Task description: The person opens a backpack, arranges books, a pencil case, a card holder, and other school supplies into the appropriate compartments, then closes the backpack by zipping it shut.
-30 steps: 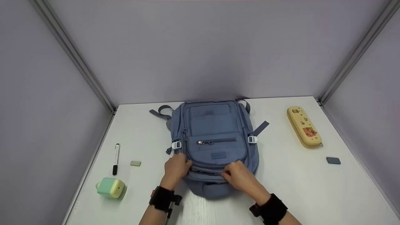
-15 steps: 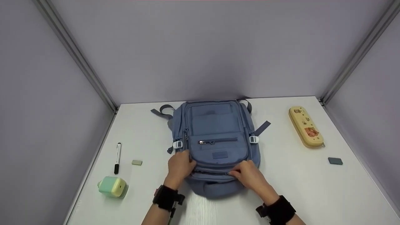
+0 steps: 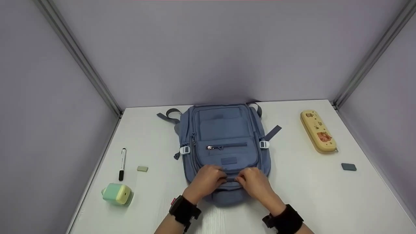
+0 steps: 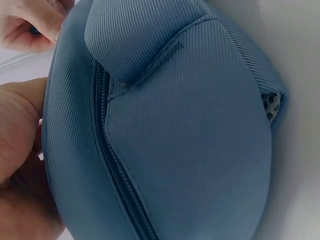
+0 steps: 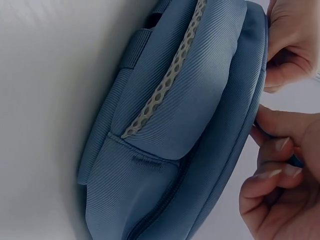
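Observation:
A blue backpack [image 3: 224,128] lies on its back with its front pockets facing up. Both hands work side by side at the zip of its lowest front pocket. My left hand [image 3: 208,180] curls its fingers at the pocket edge, pinching the fabric beside the zip. Just right of it, my right hand [image 3: 256,183] pinches the zipper pull; a bit of blue pull [image 5: 296,161] shows between its fingers in the right wrist view. Most of that zip is hidden under the fingers. In the left wrist view, the backpack's bottom [image 4: 190,115] shows another dark zip.
At left lie a marker [image 3: 122,164], a small light green eraser [image 3: 142,169] and a green-yellow pencil sharpener [image 3: 116,194]. Rightward are a yellow pencil case [image 3: 318,131] and a dark eraser [image 3: 348,167]. Grey panels [image 3: 208,52] enclose the white table [image 3: 292,182].
My left hand has left the backpack's lower left side and moved right to the zip beside the right hand. The right hand first slid right along the zip, then stayed almost in place.

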The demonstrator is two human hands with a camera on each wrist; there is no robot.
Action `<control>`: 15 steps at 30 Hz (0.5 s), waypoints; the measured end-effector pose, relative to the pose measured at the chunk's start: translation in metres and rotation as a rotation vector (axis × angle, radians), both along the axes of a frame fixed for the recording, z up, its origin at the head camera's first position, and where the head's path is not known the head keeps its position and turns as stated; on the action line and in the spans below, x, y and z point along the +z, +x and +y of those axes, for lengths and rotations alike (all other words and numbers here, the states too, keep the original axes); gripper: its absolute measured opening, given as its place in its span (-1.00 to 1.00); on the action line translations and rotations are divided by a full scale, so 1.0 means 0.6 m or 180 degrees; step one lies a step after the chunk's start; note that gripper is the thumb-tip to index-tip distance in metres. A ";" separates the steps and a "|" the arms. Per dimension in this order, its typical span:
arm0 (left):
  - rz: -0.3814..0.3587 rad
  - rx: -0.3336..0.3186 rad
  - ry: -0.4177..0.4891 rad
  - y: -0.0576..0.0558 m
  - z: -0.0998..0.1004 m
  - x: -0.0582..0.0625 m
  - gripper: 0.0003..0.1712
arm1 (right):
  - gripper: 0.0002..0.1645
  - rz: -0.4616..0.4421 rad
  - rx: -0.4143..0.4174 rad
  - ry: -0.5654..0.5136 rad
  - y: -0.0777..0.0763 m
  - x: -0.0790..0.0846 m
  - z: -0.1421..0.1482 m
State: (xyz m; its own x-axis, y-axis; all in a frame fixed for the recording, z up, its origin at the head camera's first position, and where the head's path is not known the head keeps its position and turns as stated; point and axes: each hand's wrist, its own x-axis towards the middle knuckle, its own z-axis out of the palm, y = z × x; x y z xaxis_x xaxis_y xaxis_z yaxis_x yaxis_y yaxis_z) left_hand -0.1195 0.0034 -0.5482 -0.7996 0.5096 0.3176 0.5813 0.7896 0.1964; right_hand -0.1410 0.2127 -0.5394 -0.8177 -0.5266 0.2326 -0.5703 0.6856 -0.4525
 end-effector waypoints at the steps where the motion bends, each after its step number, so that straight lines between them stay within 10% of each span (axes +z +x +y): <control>1: 0.0029 0.0012 -0.0048 -0.001 0.001 0.000 -0.95 | -0.88 0.0047 0.0043 0.0052 0.000 0.000 0.001; 15: 0.0136 -0.0061 -0.0027 -0.006 -0.007 -0.008 -0.95 | -0.72 0.0395 0.0198 0.0325 -0.021 -0.013 0.063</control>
